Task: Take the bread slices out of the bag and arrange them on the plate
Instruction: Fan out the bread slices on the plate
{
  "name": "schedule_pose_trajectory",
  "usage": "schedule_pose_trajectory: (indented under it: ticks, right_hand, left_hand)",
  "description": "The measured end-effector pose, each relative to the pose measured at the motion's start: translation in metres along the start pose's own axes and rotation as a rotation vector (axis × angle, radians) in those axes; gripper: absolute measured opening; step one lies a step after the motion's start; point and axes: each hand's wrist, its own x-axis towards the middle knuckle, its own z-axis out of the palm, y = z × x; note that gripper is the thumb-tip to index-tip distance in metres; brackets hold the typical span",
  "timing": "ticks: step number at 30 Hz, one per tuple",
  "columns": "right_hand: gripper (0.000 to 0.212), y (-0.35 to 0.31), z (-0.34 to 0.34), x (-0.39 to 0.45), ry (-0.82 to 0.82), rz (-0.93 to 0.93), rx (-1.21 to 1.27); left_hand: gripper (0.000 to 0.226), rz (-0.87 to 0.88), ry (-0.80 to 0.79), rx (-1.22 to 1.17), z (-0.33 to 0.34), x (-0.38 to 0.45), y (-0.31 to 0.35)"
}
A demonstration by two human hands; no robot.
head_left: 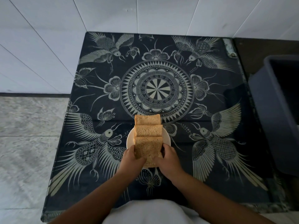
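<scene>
- Leftmost, pale floor tiles (29, 143) and a white tiled wall (48, 29) border the dark worktop (210, 183), which carries a pale pattern of birds, flowers and a central disc.
- Next, the left hand (131, 156) closes its grip on the left edge of the nearest bread slice (148, 149); its fingertips are hidden under the bread.
- At centre, a white plate (166, 135) sits near the front of the worktop, mostly covered, with only its left and right rims showing.
- Three bread slices lie overlapped in a row on it: the far slice (147, 119) reaches past the plate's back rim, the middle slice (148, 130) laps over it, and the nearest slice laps over that.
- Whether the nearest slice rests on the plate or is held just above it cannot be told; more bread seems to lie beneath it.
- Further right, the right hand (168, 157) grips that slice's right edge, thumb on top.
- Far right, a dark grey bin (275, 110) is cut off by the frame.
- Below, a white garment (150, 212) hides the worktop's front edge.
</scene>
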Motion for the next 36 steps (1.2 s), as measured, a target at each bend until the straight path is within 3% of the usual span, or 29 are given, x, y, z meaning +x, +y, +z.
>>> schedule_pose_trajectory:
  ticks: [18,21,26,30,36]
  right_hand:
    - [0.046,0.003,-0.003,0.001,-0.083,0.033,-0.074]
    - [0.045,-0.001,-0.004,0.004,-0.083,0.025,-0.041]
    - [0.065,-0.012,-0.012,0.009,-0.109,0.02,0.194]
    - [0.063,-0.016,-0.014,0.013,-0.171,-0.004,0.322]
    - [0.066,-0.014,-0.015,0.014,-0.231,0.011,0.303]
  left_hand:
    - [0.029,0.072,0.034,0.074,0.004,-0.004,-0.013]
    - [0.036,0.098,0.041,0.017,0.003,-0.004,-0.009]
    - [0.058,0.118,0.018,-0.238,-0.003,0.001,0.006]
    - [0.063,0.134,-0.048,-0.308,-0.004,0.007,0.01]
    - [0.067,0.128,-0.124,-0.37,-0.007,0.009,0.006]
